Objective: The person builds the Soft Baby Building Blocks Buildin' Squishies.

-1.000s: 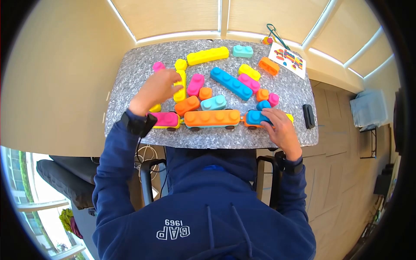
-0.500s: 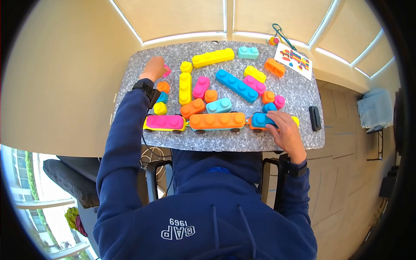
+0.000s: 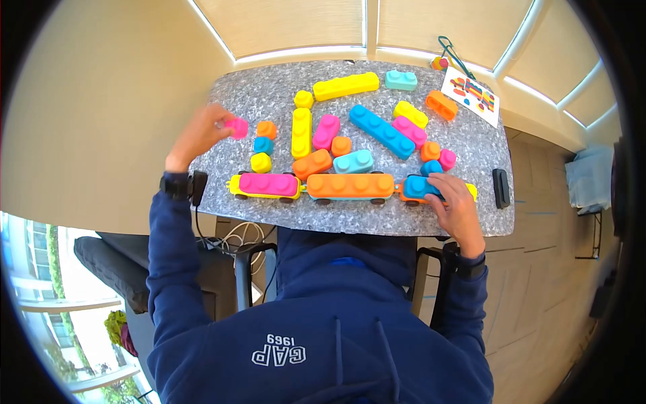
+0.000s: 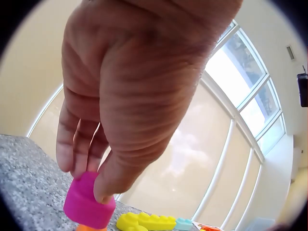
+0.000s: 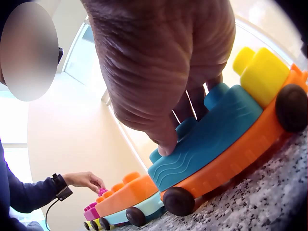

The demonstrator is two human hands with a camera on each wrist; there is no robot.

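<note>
My left hand [image 3: 202,135] pinches a small pink block [image 3: 237,128] at the table's left side; the left wrist view shows the pink block [image 4: 90,201] between thumb and fingertips. Just right of it in the head view stand small orange [image 3: 267,130], blue [image 3: 263,145] and yellow [image 3: 261,162] blocks. My right hand [image 3: 461,209] grips the blue block [image 3: 418,187] on the orange wheeled base; in the right wrist view the thumb lies against the side of this blue block [image 5: 207,139], beside a yellow block [image 5: 265,77]. Linked left of it are wagons with orange [image 3: 350,186] and pink [image 3: 269,184] blocks.
Several loose blocks lie across the speckled table [image 3: 232,84], among them long yellow [image 3: 346,86] and long blue [image 3: 381,131] ones. A picture card [image 3: 471,96] lies at the back right corner, a black object [image 3: 501,188] near the right edge.
My left hand went to the far left of the table, took hold of the small pink block and brought it nearer and leftward. My right hand stays on the blue block.
</note>
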